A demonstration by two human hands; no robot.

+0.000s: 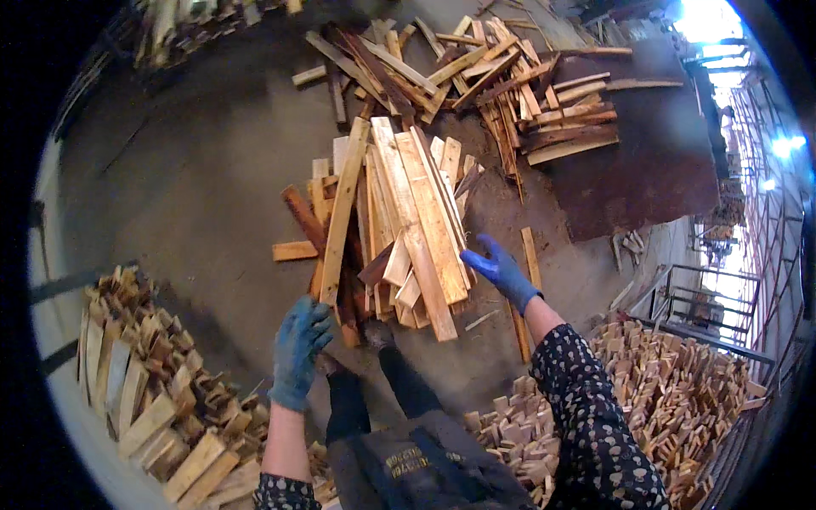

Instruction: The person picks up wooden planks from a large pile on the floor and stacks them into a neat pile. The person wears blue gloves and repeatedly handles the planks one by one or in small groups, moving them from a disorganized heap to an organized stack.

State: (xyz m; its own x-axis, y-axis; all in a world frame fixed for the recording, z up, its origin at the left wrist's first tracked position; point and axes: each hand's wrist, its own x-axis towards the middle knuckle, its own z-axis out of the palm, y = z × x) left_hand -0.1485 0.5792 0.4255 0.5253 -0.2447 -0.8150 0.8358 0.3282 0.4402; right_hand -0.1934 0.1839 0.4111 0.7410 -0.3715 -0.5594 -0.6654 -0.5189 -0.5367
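In front of my feet lies a heap of wooden boards (pixel 429 217), mostly long and pale, some darker. My left hand (pixel 299 350), in a worn blue-green glove, is closed at the near end of a long board (pixel 344 208) on the heap's left side. Its fingers curl at that end, and the palm side is hidden. My right hand (pixel 503 270), in a blue glove, is open beside the heap's right edge. Its thumb and fingers are apart, with the fingertips close to the outermost boards; whether they touch cannot be made out.
Loose boards (pixel 382 72) are piled beyond the heap, some resting on a dark brown sheet (pixel 646 170) at far right. Stacked short wood pieces (pixel 153 399) stand at near left, with more cut pieces (pixel 671 391) at near right. A narrow strip (pixel 531 259) lies beside my right hand.
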